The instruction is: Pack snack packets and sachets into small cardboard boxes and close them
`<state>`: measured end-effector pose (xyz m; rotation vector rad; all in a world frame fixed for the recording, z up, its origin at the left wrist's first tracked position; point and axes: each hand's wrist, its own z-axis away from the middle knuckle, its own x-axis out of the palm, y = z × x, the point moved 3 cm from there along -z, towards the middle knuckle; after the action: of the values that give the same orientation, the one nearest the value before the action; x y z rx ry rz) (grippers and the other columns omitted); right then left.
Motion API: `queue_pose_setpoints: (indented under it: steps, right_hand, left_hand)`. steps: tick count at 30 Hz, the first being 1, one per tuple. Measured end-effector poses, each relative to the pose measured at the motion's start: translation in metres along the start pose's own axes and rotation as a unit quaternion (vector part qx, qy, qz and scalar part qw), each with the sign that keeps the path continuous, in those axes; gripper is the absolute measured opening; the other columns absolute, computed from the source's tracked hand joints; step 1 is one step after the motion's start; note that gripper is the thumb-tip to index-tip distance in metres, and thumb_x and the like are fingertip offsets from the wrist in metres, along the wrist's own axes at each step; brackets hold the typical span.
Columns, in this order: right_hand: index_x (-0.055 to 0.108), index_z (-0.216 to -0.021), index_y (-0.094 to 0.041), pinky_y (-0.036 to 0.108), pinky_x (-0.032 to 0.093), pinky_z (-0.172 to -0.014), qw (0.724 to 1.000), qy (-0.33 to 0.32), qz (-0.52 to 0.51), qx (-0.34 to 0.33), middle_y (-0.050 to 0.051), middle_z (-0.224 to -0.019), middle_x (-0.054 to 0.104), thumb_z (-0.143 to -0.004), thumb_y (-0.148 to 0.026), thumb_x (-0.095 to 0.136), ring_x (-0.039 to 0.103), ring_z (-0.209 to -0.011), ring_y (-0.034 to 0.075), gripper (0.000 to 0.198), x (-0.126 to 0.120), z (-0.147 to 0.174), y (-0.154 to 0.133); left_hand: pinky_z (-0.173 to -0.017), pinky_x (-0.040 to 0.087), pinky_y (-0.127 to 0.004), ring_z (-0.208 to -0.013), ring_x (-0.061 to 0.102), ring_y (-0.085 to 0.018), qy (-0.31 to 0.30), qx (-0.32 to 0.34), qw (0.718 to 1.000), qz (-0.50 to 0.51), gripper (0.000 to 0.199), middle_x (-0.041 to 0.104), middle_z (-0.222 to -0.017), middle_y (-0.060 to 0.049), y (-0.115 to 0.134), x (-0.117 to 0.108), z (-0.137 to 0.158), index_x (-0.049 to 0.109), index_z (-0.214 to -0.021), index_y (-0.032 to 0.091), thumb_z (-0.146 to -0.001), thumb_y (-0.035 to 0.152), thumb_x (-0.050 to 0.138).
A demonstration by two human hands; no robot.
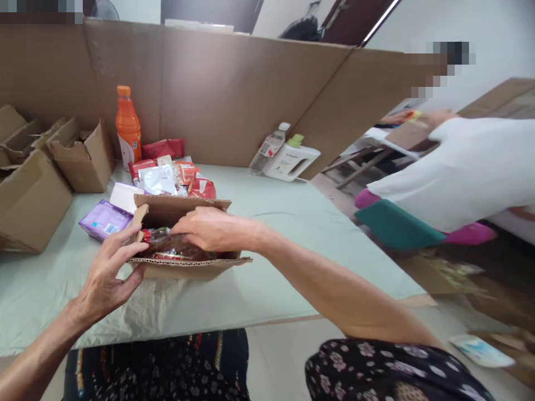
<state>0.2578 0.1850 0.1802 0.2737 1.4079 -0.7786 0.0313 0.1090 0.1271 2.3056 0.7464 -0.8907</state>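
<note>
A small open cardboard box stands near the front of the table. My left hand grips its left end, with the thumb against the front wall and the fingers at the left flap. Inside the box lie dark brown snack packets in clear, shiny plastic with red parts. My right hand reaches into the box from the right, fingers curled onto a packet; its fingertips are partly hidden. Left of the box is a purple tissue pack. Red and white snack packets are heaped just behind the box.
An orange drink bottle stands at the back left beside cardboard boxes. A clear bottle and a white jug lean against the cardboard partition. At right, a person in a white shirt sits at another table.
</note>
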Motion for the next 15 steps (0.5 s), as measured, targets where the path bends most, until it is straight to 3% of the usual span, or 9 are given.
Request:
queue_pose_setpoints:
  steps: [4, 8, 13, 15]
  right_hand:
    - [0.073, -0.129, -0.020, 0.038, 0.051, -0.108, 0.985, 0.159, -0.064, 0.026, 0.008, -0.132, 0.075, -0.104, -0.022, 0.047, 0.069, -0.121, 0.021, 0.036, -0.020, 0.027, 0.026]
    - [0.075, -0.123, -0.020, 0.042, 0.053, -0.109, 0.967, 0.233, -0.098, 0.046, 0.009, -0.129, 0.076, -0.104, -0.024, 0.046, 0.069, -0.121, 0.023, 0.036, -0.015, 0.051, 0.042]
    - [0.077, -0.111, -0.025, 0.046, 0.055, -0.109, 0.890, 0.427, -0.147, 0.064, 0.008, -0.127, 0.076, -0.099, -0.026, 0.059, 0.070, -0.120, 0.023, 0.023, 0.012, 0.090, 0.043]
    - [0.078, -0.108, -0.025, 0.046, 0.056, -0.107, 0.868, 0.460, -0.171, 0.074, 0.008, -0.123, 0.076, -0.096, -0.027, 0.064, 0.071, -0.116, 0.024, 0.018, 0.026, 0.101, 0.047]
  left_hand:
    - [-0.106, 0.058, -0.045, -0.126, 0.069, -0.026, -0.005, 0.035, 0.999, 0.032, 0.033, 0.071, -0.136, -0.012, -0.001, 0.004, -0.006, 0.062, -0.124, 0.025, -0.096, 0.007, 0.059]
    - [-0.109, 0.057, -0.045, -0.126, 0.070, -0.025, -0.006, 0.031, 0.997, 0.067, 0.037, 0.074, -0.131, -0.011, -0.004, 0.005, -0.008, 0.060, -0.130, 0.025, -0.096, 0.009, 0.060]
    - [-0.104, 0.059, -0.043, -0.118, 0.073, -0.025, -0.007, -0.012, 0.998, 0.059, 0.026, 0.077, -0.125, -0.010, -0.006, 0.003, -0.009, 0.063, -0.125, 0.022, -0.099, 0.021, 0.064]
    - [-0.103, 0.059, -0.043, -0.116, 0.074, -0.024, -0.006, -0.011, 0.998, 0.066, 0.014, 0.078, -0.122, -0.010, -0.005, 0.003, -0.009, 0.065, -0.114, 0.022, -0.099, 0.022, 0.064]
